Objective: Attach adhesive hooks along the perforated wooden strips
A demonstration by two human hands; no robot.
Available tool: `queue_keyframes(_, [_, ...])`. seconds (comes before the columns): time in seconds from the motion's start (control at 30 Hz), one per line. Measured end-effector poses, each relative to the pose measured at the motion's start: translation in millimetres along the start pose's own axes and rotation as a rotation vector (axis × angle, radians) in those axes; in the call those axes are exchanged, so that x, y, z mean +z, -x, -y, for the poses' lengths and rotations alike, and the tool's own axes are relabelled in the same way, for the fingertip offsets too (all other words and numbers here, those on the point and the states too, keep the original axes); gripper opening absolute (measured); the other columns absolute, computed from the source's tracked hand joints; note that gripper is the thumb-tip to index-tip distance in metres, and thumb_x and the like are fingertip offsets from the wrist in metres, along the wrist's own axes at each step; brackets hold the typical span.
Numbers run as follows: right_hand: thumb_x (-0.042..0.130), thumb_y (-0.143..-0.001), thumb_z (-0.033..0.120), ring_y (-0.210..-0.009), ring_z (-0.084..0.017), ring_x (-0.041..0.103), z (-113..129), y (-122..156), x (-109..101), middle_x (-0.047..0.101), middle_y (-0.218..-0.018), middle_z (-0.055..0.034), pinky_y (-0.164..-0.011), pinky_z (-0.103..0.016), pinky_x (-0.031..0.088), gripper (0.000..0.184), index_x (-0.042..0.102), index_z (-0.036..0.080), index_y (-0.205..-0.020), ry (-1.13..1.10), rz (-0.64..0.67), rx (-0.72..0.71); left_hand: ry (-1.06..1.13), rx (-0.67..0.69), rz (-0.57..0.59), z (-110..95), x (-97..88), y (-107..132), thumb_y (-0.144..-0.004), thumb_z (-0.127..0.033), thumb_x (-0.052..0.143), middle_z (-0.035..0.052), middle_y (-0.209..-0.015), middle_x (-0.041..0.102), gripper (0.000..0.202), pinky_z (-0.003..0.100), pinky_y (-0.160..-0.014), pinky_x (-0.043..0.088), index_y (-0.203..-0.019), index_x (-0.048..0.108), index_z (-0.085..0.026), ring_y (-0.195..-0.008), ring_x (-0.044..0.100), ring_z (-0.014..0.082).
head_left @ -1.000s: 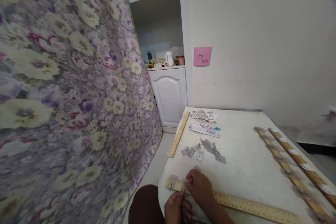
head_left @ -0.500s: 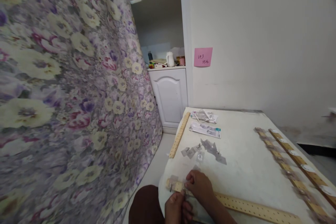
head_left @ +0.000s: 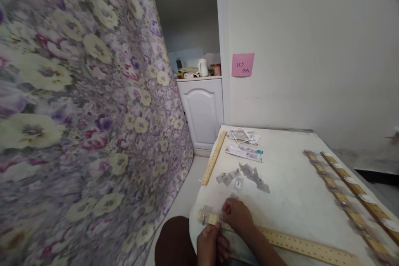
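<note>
A pale wooden strip with rows of holes (head_left: 308, 249) runs along the near edge of the table, under my hands. Close to its left end sits a clear hook piece (head_left: 204, 216) with a small metal part. Just right of that piece, my left hand (head_left: 209, 243) is closed at the strip's near side, thumb and finger pinched. My right hand (head_left: 237, 217) is closed over the far side of the strip, its fingertips beside the left ones. Whatever lies between the fingertips is too small and covered to make out.
Several clear hook squares (head_left: 247, 170) lie loose beyond my hands. Behind them are a packaged set (head_left: 245, 153) and more packaging (head_left: 243, 135). Another holed strip (head_left: 213, 158) lies at the left edge. Two wooden rails with fittings (head_left: 352, 212) lie at right.
The view has shifted slightly. Both hands stay pinched close together at the same spot on the strip, with only tiny finger movement.
</note>
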State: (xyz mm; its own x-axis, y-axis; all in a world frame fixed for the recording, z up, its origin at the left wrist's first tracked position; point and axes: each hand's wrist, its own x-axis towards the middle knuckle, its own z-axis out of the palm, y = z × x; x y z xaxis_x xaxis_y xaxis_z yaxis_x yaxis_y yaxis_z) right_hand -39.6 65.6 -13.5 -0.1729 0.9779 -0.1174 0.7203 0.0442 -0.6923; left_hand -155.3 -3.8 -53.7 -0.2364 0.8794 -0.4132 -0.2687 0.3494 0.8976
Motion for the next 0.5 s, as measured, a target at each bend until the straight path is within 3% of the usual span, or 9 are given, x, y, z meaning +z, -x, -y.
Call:
queue_keyframes(0.3, [0.062, -0.065, 0.023, -0.073, -0.014, 0.06, 3.6, 5.7, -2.0, 0.068, -0.077, 0.002, -0.061, -0.022, 0.032, 0.014, 0.064, 0.023, -0.079, 0.015, -0.003, -0.03, -0.01, 0.024, -0.011, -0.8, 0.3, 3.3, -0.065, -0.06, 0.062, -0.0012, -0.039, 0.061, 0.043, 0.018, -0.029, 0.025, -0.06, 0.048, -0.02, -0.026, 0.049, 0.0112])
queue_keyframes(0.5, [0.054, -0.073, 0.022, -0.073, -0.015, 0.059, -4.9, 15.3, 1.6, 0.067, -0.077, 0.0004, -0.067, -0.023, 0.039, 0.01, 0.062, 0.021, -0.079, -0.1, -0.11, -0.152, -0.008, 0.006, -0.03, -7.7, 0.8, 12.1, -0.065, -0.065, 0.058, 0.0008, -0.041, 0.064, 0.047, 0.018, -0.031, 0.027, -0.067, 0.05, -0.019, -0.031, 0.054, 0.0133])
